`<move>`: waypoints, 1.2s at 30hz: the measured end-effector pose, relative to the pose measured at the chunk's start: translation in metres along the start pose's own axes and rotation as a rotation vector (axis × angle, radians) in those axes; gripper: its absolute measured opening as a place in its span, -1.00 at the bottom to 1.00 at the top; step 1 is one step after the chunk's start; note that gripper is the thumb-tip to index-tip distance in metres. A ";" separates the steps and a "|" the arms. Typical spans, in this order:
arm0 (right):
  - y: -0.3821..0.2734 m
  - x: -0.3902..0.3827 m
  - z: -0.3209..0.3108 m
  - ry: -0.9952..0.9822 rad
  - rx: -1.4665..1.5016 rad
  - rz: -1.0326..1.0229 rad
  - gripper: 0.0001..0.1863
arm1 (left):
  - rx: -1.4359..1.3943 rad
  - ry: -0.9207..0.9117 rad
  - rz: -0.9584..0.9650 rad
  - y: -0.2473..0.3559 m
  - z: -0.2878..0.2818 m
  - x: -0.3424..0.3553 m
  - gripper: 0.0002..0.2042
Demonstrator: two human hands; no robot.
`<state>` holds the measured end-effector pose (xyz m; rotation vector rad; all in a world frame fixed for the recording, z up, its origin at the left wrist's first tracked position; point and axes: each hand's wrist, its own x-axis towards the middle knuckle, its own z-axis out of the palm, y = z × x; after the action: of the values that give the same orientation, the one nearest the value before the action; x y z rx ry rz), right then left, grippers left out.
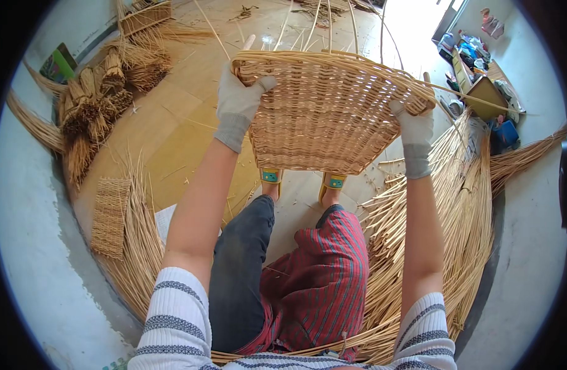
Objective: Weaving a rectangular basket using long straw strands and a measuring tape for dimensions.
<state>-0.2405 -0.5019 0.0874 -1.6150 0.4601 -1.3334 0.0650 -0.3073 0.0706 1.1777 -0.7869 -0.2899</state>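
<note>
A partly woven wicker basket (320, 117) hangs in front of me above my feet, lifted off the floor and with one woven side facing me. My left hand (237, 95), in a pale grey work glove, is closed on its upper left corner, thumb across the near face. At the upper right corner my right hand (416, 132), gloved alike, grips the edge; part of its fingers is hidden behind the weave. Several unwoven stakes (330, 24) stick out past the basket's top edge, and a long loose rod (481, 100) extends to the right.
A large heap of long wicker rods (444, 216) spreads along my right. Tied bundles (92, 111) lean by the left wall, near a flat woven panel (111, 216). Boxes and a blue container (505, 132) stand at the far right. My slippers (271, 177) are below the basket.
</note>
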 end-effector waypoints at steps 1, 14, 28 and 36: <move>-0.001 -0.005 0.004 0.074 0.002 0.041 0.18 | -0.031 0.013 0.001 0.003 0.004 -0.003 -0.23; 0.003 -0.042 0.046 0.570 -0.794 0.043 -0.07 | 0.232 0.434 0.231 -0.002 0.032 -0.027 -0.35; -0.056 -0.124 0.015 0.305 -0.219 0.051 0.05 | 0.263 0.308 -0.001 0.043 -0.013 -0.115 -0.39; -0.083 -0.182 0.013 0.247 -0.303 0.158 0.27 | 0.256 0.291 -0.085 0.082 -0.052 -0.192 -0.42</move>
<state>-0.3121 -0.3166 0.0588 -1.6208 0.9589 -1.3969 -0.0509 -0.1259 0.0601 1.4583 -0.5293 -0.0846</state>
